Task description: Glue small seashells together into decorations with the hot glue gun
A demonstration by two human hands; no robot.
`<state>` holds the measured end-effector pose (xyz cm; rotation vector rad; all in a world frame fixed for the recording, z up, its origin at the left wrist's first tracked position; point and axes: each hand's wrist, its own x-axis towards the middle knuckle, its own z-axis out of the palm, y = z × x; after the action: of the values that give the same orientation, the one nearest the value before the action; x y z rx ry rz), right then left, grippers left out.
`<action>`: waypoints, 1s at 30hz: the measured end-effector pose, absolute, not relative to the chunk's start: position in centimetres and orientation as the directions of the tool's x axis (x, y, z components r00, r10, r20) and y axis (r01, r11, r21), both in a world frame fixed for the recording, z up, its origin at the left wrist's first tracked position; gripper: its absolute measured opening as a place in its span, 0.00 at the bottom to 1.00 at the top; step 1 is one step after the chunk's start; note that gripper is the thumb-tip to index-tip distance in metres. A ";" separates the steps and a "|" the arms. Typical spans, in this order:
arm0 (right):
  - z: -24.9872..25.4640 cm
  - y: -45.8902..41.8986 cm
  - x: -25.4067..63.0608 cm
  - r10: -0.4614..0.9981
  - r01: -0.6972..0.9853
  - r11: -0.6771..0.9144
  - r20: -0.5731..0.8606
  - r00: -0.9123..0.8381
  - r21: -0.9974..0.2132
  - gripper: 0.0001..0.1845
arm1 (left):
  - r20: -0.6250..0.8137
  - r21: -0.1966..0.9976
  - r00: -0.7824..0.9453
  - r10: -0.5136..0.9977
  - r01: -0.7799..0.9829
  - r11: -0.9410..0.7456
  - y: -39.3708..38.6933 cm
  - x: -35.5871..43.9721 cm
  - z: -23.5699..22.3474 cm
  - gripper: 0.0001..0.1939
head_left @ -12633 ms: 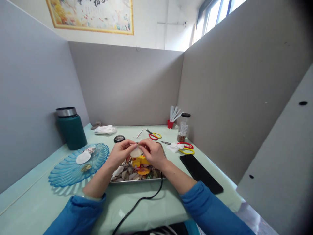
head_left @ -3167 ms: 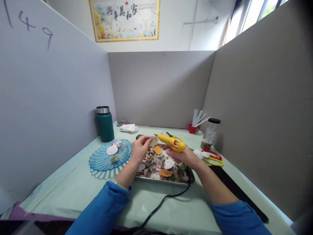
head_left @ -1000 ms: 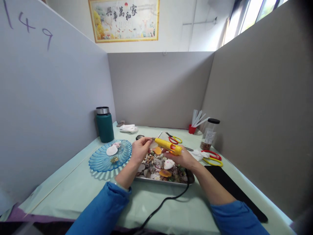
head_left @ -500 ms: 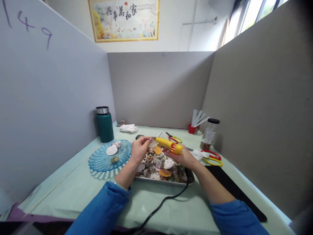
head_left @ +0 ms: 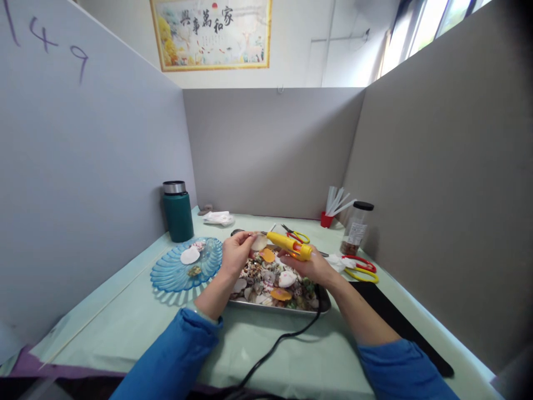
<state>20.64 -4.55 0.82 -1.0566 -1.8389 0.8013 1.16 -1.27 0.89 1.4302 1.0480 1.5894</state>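
Between the thumb and fingers of my left hand is a pale seashell, held above the tray. My right hand is wrapped round a yellow hot glue gun, whose nozzle points left and sits at the shell's upper edge. Whether the nozzle touches the shell I cannot tell. Below both hands lies a metal tray filled with mixed shells, among them an orange shell and a white shell. The glue gun's black cord hangs over the tray's front rim.
On the left stand a blue scalloped plate with a few shells on it and a green flask. To the right lie scissors, a black phone-like slab and a clear jar. Glue sticks stand in a red cup.
Earliest, both hands held a pale shell while the glue gun lay on the tray; since then my right hand has taken the gun. Over the last second, gun and shell shift only slightly.
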 end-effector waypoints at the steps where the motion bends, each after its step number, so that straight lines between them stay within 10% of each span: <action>1: 0.8 -4.5 20.6 0.893 0.348 0.436 0.351 -0.281 -0.830 0.11 | 0.386 0.921 -0.103 0.917 -0.007 -0.389 -1.3 1.1 0.9 0.12; 9: 0.9 -4.1 21.2 0.898 0.480 0.439 0.357 -0.256 -0.760 0.13 | 0.366 0.924 -0.140 0.920 -0.065 -0.378 -0.8 0.9 0.5 0.14; 18: 0.4 -4.7 21.1 0.905 0.893 0.396 0.259 -0.338 -0.216 0.17 | 0.401 0.915 -0.052 0.914 -0.015 -0.403 -0.9 1.0 0.4 0.15; 30: 0.9 -4.8 20.1 0.772 0.579 0.598 0.592 -0.230 -0.554 0.17 | 0.338 0.929 0.297 0.893 0.047 -0.367 -1.7 1.5 0.2 0.13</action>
<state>20.09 -4.76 0.91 -1.0787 -1.9271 0.2706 1.45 -1.66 0.22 1.6722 0.8660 1.1900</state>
